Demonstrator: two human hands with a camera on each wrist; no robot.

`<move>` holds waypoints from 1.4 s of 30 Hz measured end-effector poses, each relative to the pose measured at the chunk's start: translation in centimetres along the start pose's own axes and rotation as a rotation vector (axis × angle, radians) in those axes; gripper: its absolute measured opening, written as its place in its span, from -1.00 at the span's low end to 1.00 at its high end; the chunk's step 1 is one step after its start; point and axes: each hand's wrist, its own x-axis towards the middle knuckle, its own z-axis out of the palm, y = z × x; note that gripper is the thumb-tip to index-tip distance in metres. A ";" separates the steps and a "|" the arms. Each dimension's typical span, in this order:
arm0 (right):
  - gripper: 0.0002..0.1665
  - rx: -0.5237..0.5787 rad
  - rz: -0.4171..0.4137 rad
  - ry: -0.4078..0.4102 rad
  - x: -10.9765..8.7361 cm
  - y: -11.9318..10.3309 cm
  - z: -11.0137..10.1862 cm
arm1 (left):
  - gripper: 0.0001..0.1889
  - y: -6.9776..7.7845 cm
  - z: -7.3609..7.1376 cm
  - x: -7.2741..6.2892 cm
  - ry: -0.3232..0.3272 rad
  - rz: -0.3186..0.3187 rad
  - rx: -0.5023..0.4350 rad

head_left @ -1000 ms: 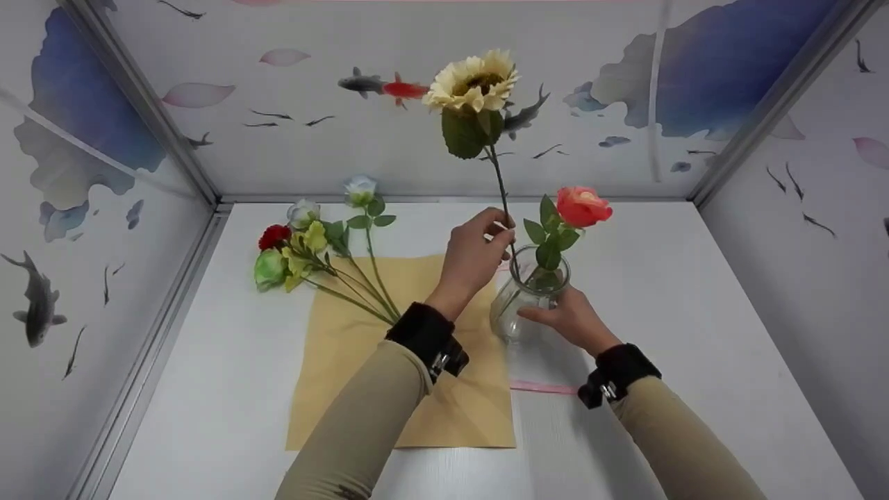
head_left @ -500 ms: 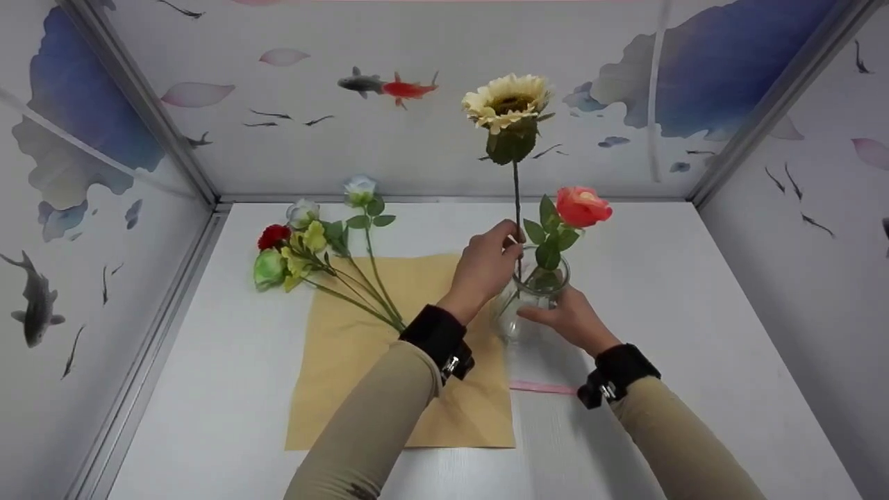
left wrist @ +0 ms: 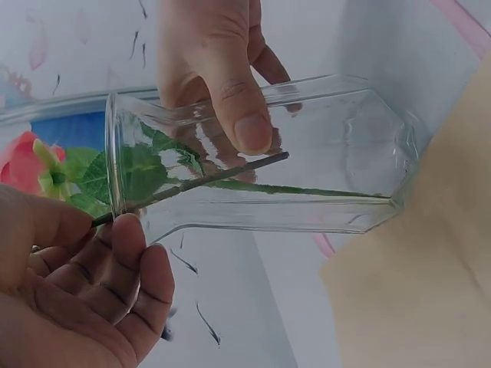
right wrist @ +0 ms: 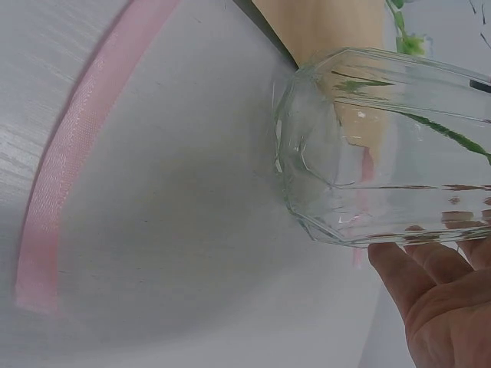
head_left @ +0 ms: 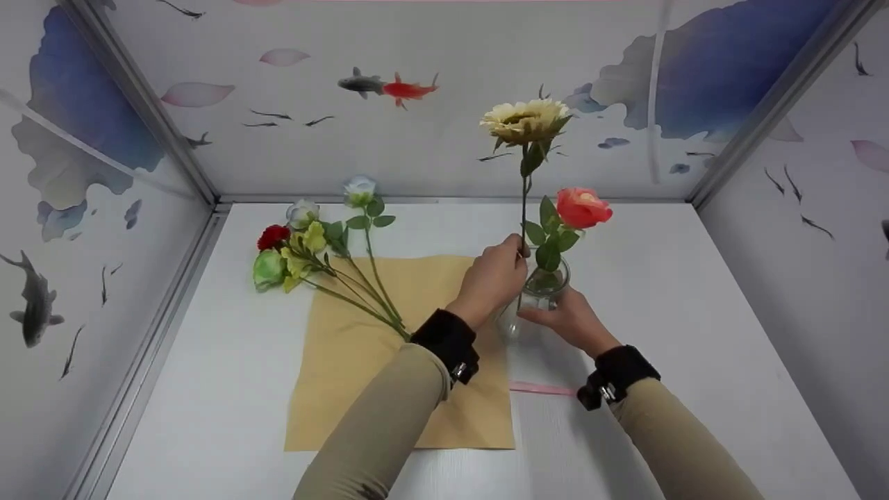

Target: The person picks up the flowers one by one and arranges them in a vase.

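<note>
Leftmost, loose flowers point(head_left: 298, 258) lie partly over brown paper point(head_left: 347, 396), stem ends hidden by the left forearm. The left hand point(head_left: 490, 279) pinches the stem of a cream flower point(head_left: 526, 123); its tip hangs inside the glass vase point(left wrist: 326, 142), the bloom outside the left wrist view. The right hand point(head_left: 575, 321) grips the vase, fingers largely hidden in the head view. A red rose point(head_left: 583, 207) leans in the vase.

The white table point(head_left: 694, 361) bears brown paper point(head_left: 347, 403), a pink ribbon point(head_left: 543, 388) and a glass vase point(left wrist: 314, 172).
</note>
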 end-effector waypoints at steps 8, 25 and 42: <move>0.26 0.004 0.025 -0.003 0.0 -0.1 0.0 | -0.77 0.4 0.5 0.2 -0.022 -0.033 0.027; 0.29 0.034 0.041 -0.020 0.0 -0.2 -0.1 | -0.67 0.7 1.1 0.3 0.018 -0.009 0.117; 0.04 0.016 0.005 0.012 0.0 -0.1 0.2 | -0.58 0.4 1.4 0.4 0.022 0.097 0.269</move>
